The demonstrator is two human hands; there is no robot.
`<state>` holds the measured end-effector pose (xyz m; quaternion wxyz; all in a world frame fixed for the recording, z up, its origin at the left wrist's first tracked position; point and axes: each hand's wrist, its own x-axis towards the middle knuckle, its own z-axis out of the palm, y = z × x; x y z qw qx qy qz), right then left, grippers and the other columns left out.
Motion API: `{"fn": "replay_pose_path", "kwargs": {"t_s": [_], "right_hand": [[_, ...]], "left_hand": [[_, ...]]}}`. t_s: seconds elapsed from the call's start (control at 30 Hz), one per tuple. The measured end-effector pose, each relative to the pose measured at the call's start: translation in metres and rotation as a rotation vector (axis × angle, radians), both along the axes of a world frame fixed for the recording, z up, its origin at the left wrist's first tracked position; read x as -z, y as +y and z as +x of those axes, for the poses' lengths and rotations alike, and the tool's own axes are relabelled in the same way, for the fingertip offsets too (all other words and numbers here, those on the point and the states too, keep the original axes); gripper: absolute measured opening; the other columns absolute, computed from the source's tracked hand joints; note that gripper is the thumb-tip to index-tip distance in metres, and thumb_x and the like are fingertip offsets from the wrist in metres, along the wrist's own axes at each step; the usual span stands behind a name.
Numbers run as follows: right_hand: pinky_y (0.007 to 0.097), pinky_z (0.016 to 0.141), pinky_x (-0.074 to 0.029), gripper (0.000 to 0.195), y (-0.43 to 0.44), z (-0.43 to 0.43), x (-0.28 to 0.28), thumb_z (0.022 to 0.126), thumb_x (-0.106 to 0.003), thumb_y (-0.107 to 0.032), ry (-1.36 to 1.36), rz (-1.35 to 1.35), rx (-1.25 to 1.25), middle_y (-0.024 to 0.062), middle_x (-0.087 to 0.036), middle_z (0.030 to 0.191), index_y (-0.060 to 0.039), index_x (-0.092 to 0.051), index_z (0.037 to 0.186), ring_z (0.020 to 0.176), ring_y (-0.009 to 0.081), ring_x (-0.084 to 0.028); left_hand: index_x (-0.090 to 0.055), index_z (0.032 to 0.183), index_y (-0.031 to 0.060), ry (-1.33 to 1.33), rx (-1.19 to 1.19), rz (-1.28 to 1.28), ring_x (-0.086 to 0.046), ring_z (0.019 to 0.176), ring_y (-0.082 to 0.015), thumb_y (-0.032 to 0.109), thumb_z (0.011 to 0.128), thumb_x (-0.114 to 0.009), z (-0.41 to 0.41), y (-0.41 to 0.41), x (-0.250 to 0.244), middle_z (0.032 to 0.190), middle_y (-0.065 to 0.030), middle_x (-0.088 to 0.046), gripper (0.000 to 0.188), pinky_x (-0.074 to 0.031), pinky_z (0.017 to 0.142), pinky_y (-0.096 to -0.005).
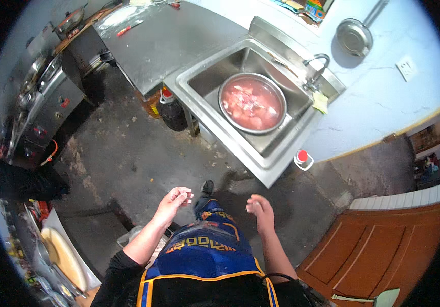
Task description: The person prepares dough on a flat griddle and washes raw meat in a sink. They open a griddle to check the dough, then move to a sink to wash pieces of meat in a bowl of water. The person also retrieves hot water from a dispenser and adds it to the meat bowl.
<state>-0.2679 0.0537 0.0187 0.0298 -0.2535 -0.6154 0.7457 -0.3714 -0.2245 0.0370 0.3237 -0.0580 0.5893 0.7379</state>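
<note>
My left hand (177, 199) is held in front of my blue apron (204, 257), its fingers loosely curled and apart with nothing in them. To the right of it, my right hand (260, 209) hangs in the air, also holding nothing, its fingers bent. Beyond both hands, a round metal basin (222, 111) stands in the stainless steel sink (200, 101). Pieces of raw meat (248, 101) lie in reddish water inside the basin. A faucet (314, 78) rises at the sink's far edge, with a yellowish cloth (320, 103) beside it. Neither hand touches anything.
A steel worktable (173, 42) adjoins the sink and bears a red-handled knife (129, 28) and white powder (124, 17). Under it is a dark jug (172, 113). A red-capped container (303, 159) stands beside the sink's corner. A stove (47, 115) is at left, a brown wooden door (377, 245) at right.
</note>
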Motion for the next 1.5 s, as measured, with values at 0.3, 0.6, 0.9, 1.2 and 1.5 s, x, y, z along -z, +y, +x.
{"fn": "replay_pose_path", "kwargs": {"t_s": [0.3, 0.6, 0.9, 1.2, 1.5], "right_hand": [[0.0256, 0.075, -0.044, 0.038, 0.069, -0.352, 0.048, 0.086, -0.051, -0.014, -0.055, 0.040, 0.091, 0.0073, -0.052, 0.103, -0.0005, -0.042, 0.120, 0.086, 0.0139, -0.052], [0.0319, 0.088, -0.035, 0.052, 0.160, -0.518, 0.103, 0.086, -0.052, -0.020, -0.426, 0.051, 0.433, 0.0114, -0.044, 0.122, -0.0012, -0.032, 0.130, 0.108, 0.0204, -0.044], [0.0350, 0.099, -0.031, 0.066, 0.217, -0.586, 0.171, 0.074, -0.062, -0.016, -0.706, 0.522, 0.117, 0.0219, -0.039, 0.128, 0.0069, -0.031, 0.128, 0.120, 0.0322, -0.037], [0.0306, 0.070, -0.044, 0.018, 0.246, -0.586, 0.196, 0.071, -0.064, -0.016, -0.580, 0.226, 0.083, 0.0088, -0.060, 0.081, -0.0028, -0.060, 0.083, 0.074, 0.0210, -0.056], [0.0353, 0.082, -0.044, 0.064, 0.229, -0.601, 0.230, 0.064, -0.073, -0.023, -0.668, 0.399, -0.048, 0.0172, -0.058, 0.096, 0.0054, -0.041, 0.113, 0.092, 0.0331, -0.056]], "left_hand": [[-0.051, 0.111, 0.0044, -0.045, 0.000, 0.024, -0.053, 0.085, -0.0111, 0.021, 0.091, -0.047, -0.278, 0.050, -0.043, 0.100, -0.0038, -0.058, 0.026, -0.041, 0.080, -0.0251], [-0.048, 0.112, 0.0020, -0.044, 0.510, -0.033, -0.053, 0.094, -0.0148, 0.017, 0.090, -0.047, -0.538, 0.184, 0.019, 0.102, -0.0073, -0.056, 0.027, -0.041, 0.084, -0.0276], [-0.047, 0.116, 0.0050, -0.203, 0.711, -0.236, -0.052, 0.100, -0.0162, 0.021, 0.089, -0.046, -0.651, 0.278, 0.067, 0.108, -0.0072, -0.054, 0.031, -0.039, 0.087, -0.0315], [-0.048, 0.113, 0.0065, -0.310, 0.656, -0.264, -0.053, 0.096, -0.0153, 0.024, 0.090, -0.046, -0.659, 0.317, 0.109, 0.107, -0.0063, -0.056, 0.029, -0.039, 0.085, -0.0297], [-0.048, 0.115, 0.0066, -0.459, 0.633, -0.343, -0.050, 0.100, -0.0150, 0.029, 0.087, -0.051, -0.633, 0.362, 0.140, 0.110, -0.0060, -0.054, 0.036, -0.039, 0.086, -0.0294]]}}
